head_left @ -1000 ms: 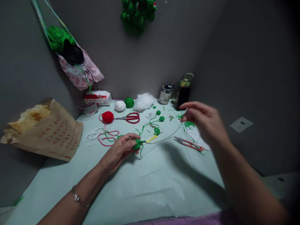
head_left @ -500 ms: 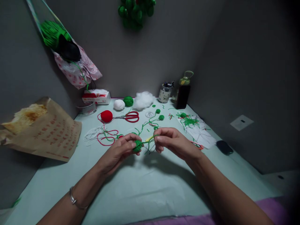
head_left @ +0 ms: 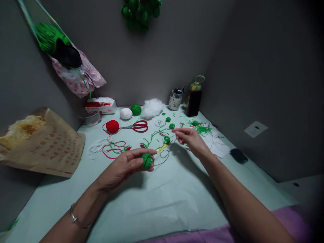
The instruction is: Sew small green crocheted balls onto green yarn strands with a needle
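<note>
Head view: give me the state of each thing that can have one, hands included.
Left hand: pinching the green crochet ball.
Right hand: fingers pinched; what it holds is unclear.
Red scissors: flat, blades closed.
Dark bottle: upright, capped.
Jar: upright.

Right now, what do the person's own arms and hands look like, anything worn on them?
Both forearms are bare, with no sleeves or gloves in view. The left hand has a thin silver-coloured bangle at the wrist. The right hand shows no ring, watch or band that I can make out. A strip of purple cloth shows by the right arm at the bottom edge.
</note>
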A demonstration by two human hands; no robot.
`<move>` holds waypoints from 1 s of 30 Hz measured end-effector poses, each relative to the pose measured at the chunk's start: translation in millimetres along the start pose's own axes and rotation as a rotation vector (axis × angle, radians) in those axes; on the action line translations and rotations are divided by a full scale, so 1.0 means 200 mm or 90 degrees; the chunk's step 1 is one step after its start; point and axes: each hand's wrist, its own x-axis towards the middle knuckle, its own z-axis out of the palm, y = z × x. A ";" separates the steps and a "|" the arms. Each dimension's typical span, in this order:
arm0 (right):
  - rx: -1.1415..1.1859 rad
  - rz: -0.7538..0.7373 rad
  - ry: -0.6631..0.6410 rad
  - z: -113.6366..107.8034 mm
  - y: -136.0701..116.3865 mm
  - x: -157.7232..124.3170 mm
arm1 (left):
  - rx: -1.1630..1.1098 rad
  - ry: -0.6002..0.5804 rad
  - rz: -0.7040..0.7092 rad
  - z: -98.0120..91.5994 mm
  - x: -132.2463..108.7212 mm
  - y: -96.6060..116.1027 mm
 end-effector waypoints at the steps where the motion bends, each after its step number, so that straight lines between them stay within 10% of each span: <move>1: 0.010 -0.029 0.042 -0.02 -0.02 0.00 | 0.017 0.014 0.001 0.00 0.00 0.00; 6: 0.132 -0.085 0.063 -0.06 -0.12 -0.04 | 0.074 0.077 0.019 0.00 0.03 0.00; 16: 0.004 -0.187 -0.248 0.15 -0.18 -0.30 | 0.118 0.129 0.082 0.01 0.06 -0.03; 30: -0.471 -0.584 -0.111 0.20 -0.16 -0.34 | 0.137 0.163 0.113 0.02 0.07 -0.03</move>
